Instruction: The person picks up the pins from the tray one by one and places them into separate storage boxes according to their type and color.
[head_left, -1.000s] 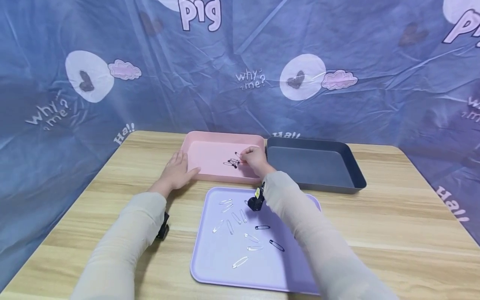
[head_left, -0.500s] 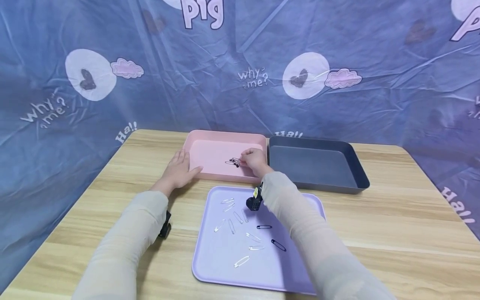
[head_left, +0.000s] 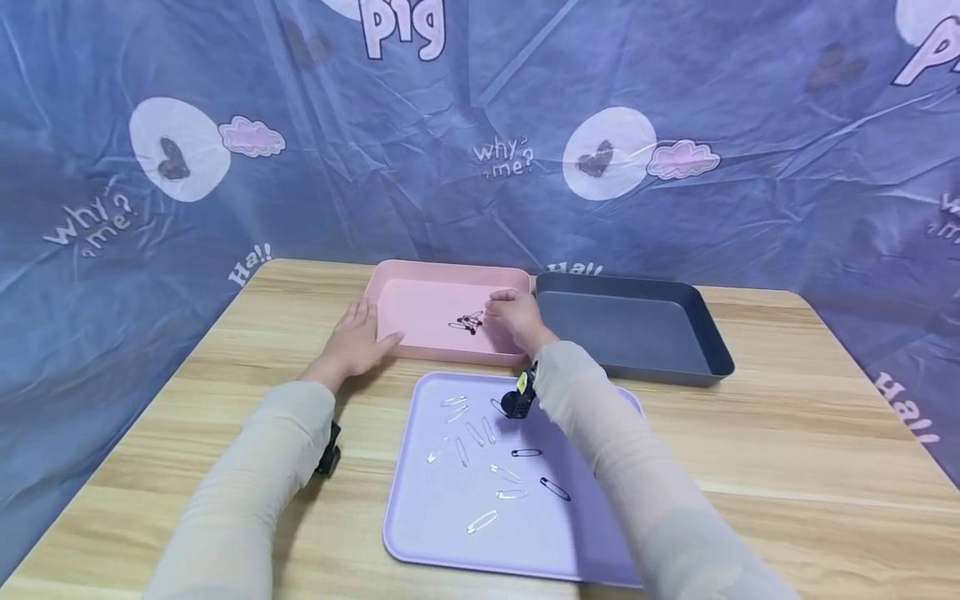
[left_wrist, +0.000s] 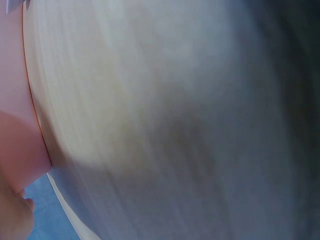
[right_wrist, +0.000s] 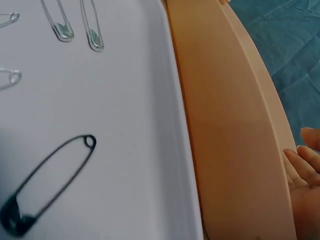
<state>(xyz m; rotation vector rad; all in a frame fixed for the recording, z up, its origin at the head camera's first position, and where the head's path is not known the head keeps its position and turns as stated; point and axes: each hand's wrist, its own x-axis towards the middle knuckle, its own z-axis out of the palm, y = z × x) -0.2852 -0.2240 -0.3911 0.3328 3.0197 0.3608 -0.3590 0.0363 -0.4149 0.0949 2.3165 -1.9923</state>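
A small pile of black safety pins (head_left: 470,323) lies in the pink tray (head_left: 420,296). Just right of that pile, over the tray's right side, is my right hand (head_left: 517,318), its fingers loosely bent with no pin showing between them; in the right wrist view the hand (right_wrist: 306,192) appears past the tray's wall (right_wrist: 235,125). My left hand (head_left: 354,340) rests spread at the pink tray's left front corner, thumb along the front rim. In the left wrist view only a bit of that hand (left_wrist: 12,215) shows.
Nearer me lies a lilac tray (head_left: 442,546) with several silver safety pins (head_left: 482,522) and a few black ones, such as one black safety pin (head_left: 555,489). A dark grey tray (head_left: 630,329) stands against the pink tray's right side. Behind hangs a blue printed cloth (head_left: 420,183).
My right hand lets go of a black safety pin onto the pile and shifts slightly right. A black pin on the lilac tray comes into sight beside the wrist camera. The left hand stays put.
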